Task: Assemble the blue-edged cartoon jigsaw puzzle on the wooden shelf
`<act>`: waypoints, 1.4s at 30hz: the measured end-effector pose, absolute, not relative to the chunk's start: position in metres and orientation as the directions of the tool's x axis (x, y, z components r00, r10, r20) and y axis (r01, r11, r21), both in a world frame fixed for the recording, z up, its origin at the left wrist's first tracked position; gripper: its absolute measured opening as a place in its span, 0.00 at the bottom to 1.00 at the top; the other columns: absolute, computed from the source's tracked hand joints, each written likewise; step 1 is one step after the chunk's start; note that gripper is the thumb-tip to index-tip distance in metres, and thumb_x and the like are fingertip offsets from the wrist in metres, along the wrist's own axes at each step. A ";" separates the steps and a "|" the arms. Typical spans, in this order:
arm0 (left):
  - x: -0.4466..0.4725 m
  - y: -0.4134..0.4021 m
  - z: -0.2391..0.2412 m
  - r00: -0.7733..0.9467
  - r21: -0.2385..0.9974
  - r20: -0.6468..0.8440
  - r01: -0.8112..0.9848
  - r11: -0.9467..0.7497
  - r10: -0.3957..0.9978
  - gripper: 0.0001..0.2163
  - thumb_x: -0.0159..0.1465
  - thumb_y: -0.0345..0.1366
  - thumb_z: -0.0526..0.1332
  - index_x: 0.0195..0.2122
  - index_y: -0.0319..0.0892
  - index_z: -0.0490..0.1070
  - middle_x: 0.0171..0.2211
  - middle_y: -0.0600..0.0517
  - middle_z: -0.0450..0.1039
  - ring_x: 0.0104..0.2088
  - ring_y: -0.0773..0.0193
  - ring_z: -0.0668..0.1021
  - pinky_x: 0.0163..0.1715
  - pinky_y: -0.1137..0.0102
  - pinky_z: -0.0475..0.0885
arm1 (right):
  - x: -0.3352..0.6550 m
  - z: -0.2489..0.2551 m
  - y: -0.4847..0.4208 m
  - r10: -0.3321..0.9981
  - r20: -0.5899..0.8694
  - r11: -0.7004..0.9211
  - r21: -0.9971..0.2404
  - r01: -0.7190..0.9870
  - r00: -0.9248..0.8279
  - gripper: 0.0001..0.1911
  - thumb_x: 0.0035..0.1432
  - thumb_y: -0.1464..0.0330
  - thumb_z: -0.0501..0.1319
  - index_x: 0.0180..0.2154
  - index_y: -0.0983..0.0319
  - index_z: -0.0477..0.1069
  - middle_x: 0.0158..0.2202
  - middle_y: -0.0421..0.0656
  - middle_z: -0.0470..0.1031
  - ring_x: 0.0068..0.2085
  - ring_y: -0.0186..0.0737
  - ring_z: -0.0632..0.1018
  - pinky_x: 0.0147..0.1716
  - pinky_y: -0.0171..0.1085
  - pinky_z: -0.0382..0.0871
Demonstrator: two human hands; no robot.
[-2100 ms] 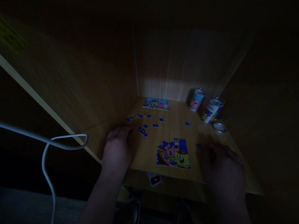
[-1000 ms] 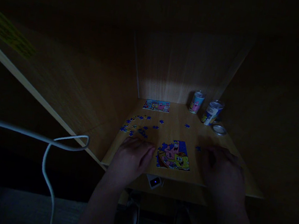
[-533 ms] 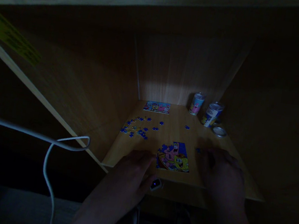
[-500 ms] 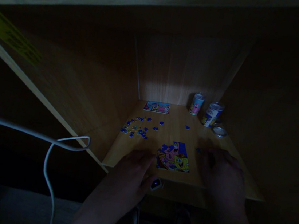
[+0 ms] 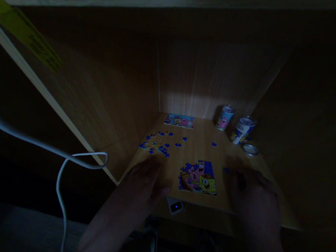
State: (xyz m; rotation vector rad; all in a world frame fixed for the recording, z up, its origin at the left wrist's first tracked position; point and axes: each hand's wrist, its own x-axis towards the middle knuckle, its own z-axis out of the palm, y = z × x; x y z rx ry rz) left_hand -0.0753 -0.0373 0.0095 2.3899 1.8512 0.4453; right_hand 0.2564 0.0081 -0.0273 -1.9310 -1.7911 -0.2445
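Note:
A partly assembled cartoon jigsaw puzzle (image 5: 200,177) lies flat near the shelf's front edge, its left and upper-left borders ragged. My left hand (image 5: 142,178) is to its left, thumb apart from the fingers, with nothing visible in it. Just beyond its fingertips is a spread of loose puzzle pieces (image 5: 156,146), mostly blue with some yellow. My right hand (image 5: 253,193) rests to the right of the puzzle, fingers loosely bent and a dark gap at the thumb. A single blue puzzle piece (image 5: 226,170) lies by its fingertips; whether they touch is too dim to tell.
Against the back wall lies a picture card (image 5: 179,121). Two cartoon cans, one pink and blue (image 5: 225,118) and one blue and white (image 5: 242,130), stand at the right behind a round metal lid (image 5: 250,149). A white cable (image 5: 44,147) hangs at the left.
My left hand has left the puzzle's left edge and moved left and slightly forward, toward the loose pieces. My right hand stays in about the same place. The view has shifted slightly.

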 end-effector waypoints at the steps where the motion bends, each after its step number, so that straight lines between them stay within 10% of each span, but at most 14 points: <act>1: -0.076 -0.036 0.009 0.219 0.246 0.187 0.933 -0.261 0.958 0.30 0.75 0.47 0.65 0.76 0.45 0.67 0.76 0.39 0.67 0.76 0.42 0.70 0.73 0.46 0.70 | 0.256 -0.027 0.008 0.885 0.449 -0.020 -0.225 0.974 0.122 0.19 0.74 0.59 0.54 0.46 0.61 0.81 0.50 0.55 0.84 0.47 0.57 0.81 0.48 0.51 0.74; 18: -0.039 0.009 -0.006 0.225 0.186 0.268 0.942 -0.279 0.937 0.34 0.80 0.56 0.54 0.80 0.40 0.56 0.81 0.37 0.56 0.81 0.36 0.58 0.78 0.35 0.52 | 0.254 -0.025 0.006 0.882 0.451 -0.026 -0.240 0.970 0.135 0.19 0.74 0.59 0.54 0.44 0.60 0.82 0.49 0.53 0.84 0.48 0.57 0.81 0.48 0.51 0.74; 42: -0.010 0.040 -0.002 0.262 0.203 0.328 0.919 -0.338 0.908 0.22 0.82 0.47 0.54 0.68 0.38 0.73 0.67 0.36 0.77 0.69 0.44 0.76 0.78 0.41 0.55 | 0.254 -0.028 0.008 0.876 0.466 -0.016 -0.224 0.974 0.122 0.18 0.74 0.60 0.55 0.45 0.60 0.82 0.51 0.52 0.84 0.48 0.56 0.81 0.49 0.50 0.73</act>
